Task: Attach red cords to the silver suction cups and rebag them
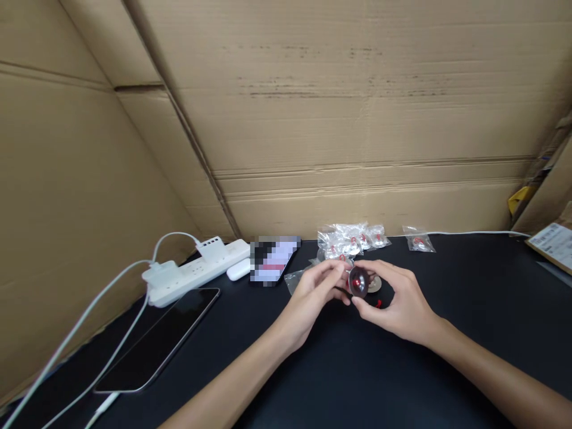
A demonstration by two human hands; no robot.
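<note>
Nearest, on the black table, a dark-screened tablet lies flat at the left with a white cable running past it. Further in, at mid-table, the left hand and the right hand meet just above the surface, both pinching a small round disc with a red centre between their fingertips. A tiny red piece lies on the table under the right hand's fingers. Just beside the left hand rests a flat clear bag; what it holds cannot be made out. Beyond the hands, a cluster of small clear bags each hold red parts, and a single bag of the same kind sits apart to their right. Left of them are a phone, a white case and a white power strip, all against the cardboard wall
</note>
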